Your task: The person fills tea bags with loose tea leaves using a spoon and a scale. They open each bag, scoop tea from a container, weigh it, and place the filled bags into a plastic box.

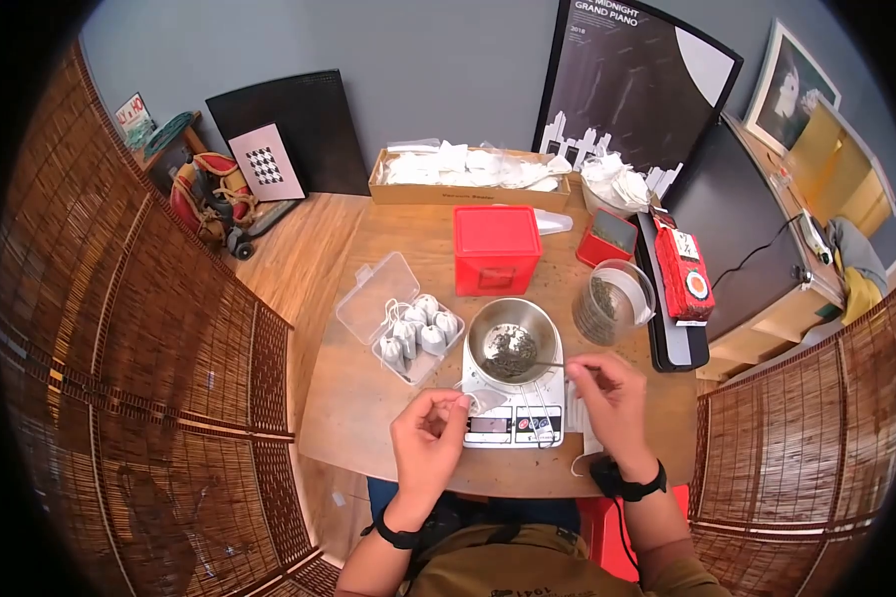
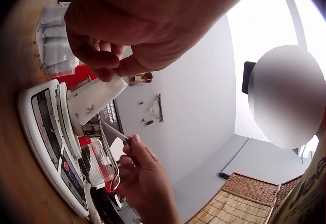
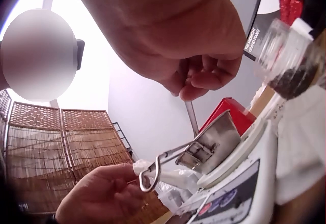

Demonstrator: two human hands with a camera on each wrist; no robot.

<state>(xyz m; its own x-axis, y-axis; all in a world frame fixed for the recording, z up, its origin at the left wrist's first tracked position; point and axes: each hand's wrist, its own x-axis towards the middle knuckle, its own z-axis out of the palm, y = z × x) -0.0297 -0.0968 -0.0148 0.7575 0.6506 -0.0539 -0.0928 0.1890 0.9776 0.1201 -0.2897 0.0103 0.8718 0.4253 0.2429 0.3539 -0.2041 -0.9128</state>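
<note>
The left hand [image 1: 428, 448] pinches a small white bag [image 2: 97, 101] and the right hand [image 1: 617, 406] a thin tool [image 3: 191, 117], so scooping the dark bits [image 1: 511, 355] slowly should spill less.

On the table [image 1: 343, 428] before you is the scale [image 1: 498, 438], the pot [image 1: 546, 330] on it, leaves [image 1: 511, 355] in the pot. Your left hand [image 1: 430, 438], at the scale's left, has the bag [image 1: 488, 401]; your right hand [image 1: 612, 403], right of the pot, has the spoon [image 1: 553, 364] reaching into it. To your left lies the case [image 1: 376, 296] with pouches [image 1: 423, 328] inside. Behind the pot stands the big tin [image 1: 496, 254]. To your right are 3 things: the jar [image 1: 602, 313], the small tin [image 1: 607, 237] behind it, the pack [image 1: 685, 277] farther right. At the back, the carton [image 1: 468, 196] sits left of the bowl [image 1: 607, 204].
</note>
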